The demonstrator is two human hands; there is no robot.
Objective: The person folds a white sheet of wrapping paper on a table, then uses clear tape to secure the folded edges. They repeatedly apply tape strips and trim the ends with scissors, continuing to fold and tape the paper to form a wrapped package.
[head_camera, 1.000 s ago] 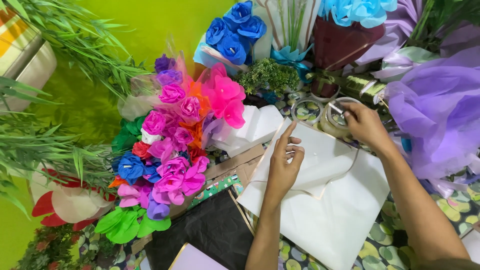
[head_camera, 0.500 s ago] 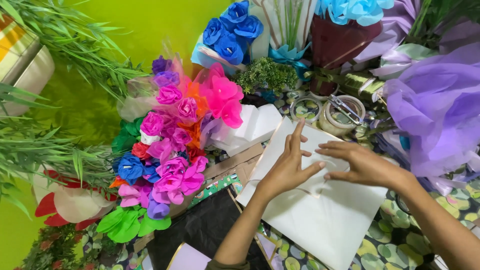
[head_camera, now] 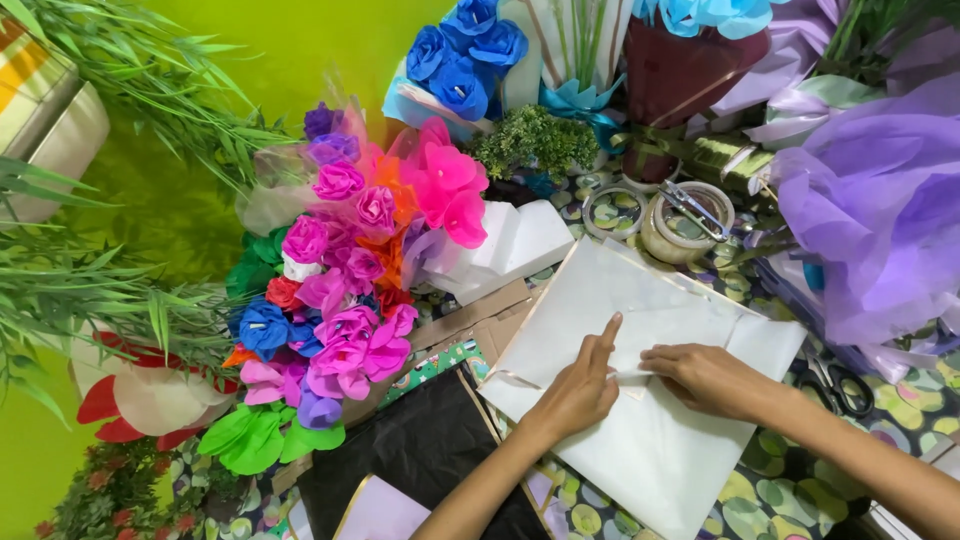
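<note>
A: Item one, the hands. What is logged?

B: Left hand (head_camera: 580, 390), entering from six o'clock, lies palm down on a large sheet of white wrapping paper (head_camera: 650, 440), forefinger stretched toward twelve o'clock, other fingers curled flat. It grips nothing; it presses the sheet. Right hand (head_camera: 705, 378), entering from four o'clock, lies just beside it at three o'clock, fingers together and flat, fingertips pinning a folded edge of the same paper. Neither hand closes around anything.

A: Location of the sheet?

B: Centre-right of the patterned green tabletop (head_camera: 780, 490), one corner pointing to six o'clock, a folded flap under both hands.

A: Nearest surrounding items?

B: At nine o'clock of the left hand, a sheet of black tissue paper (head_camera: 420, 450) with a pale lilac sheet (head_camera: 380, 515) on top. At eleven o'clock, a strip of brown cardboard (head_camera: 480, 318) and a folded white paper block (head_camera: 510, 245). At three o'clock of the right hand, black-handled scissors (head_camera: 835, 385).

A: Further out?

B: At twelve o'clock, a roll of clear tape (head_camera: 612, 212) and a round beige tub holding a metal clip tool (head_camera: 685, 220). At ten o'clock, a bunch of pink, purple, blue and orange paper flowers (head_camera: 350, 290). Beyond, blue paper roses (head_camera: 465, 55), a small green bush sprig (head_camera: 535, 140), a dark red wrapped bouquet (head_camera: 680, 70). At two o'clock, crumpled lilac wrapping paper (head_camera: 880, 210). Far left, green leafy fronds (head_camera: 110, 290) against a lime-green wall (head_camera: 290, 50).
</note>
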